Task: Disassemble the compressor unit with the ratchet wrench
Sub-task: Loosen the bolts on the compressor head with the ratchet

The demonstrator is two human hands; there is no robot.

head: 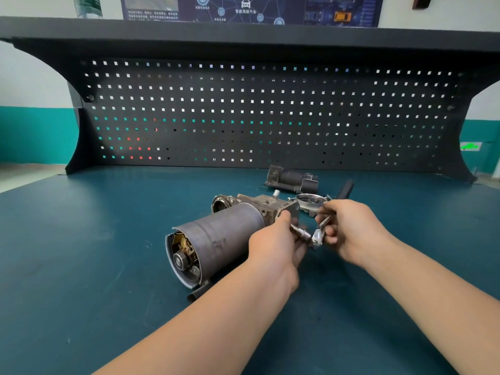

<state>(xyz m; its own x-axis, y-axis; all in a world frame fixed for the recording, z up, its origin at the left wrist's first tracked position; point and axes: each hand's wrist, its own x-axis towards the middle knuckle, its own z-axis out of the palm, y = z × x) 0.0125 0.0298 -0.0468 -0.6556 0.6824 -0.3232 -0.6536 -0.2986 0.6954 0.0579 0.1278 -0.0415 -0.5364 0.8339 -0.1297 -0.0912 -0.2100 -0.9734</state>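
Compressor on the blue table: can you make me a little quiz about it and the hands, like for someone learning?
1. True or false: the compressor unit stands upright on the workbench.
2. Which hand grips the ratchet wrench? A) left hand B) right hand C) neither
3. What hangs on the pegboard behind the bench?

Key:
1. False: it lies on its side, open end toward the camera.
2. B; the left hand holds the socket end at the compressor housing.
3. Nothing visible; no tools hang on it.
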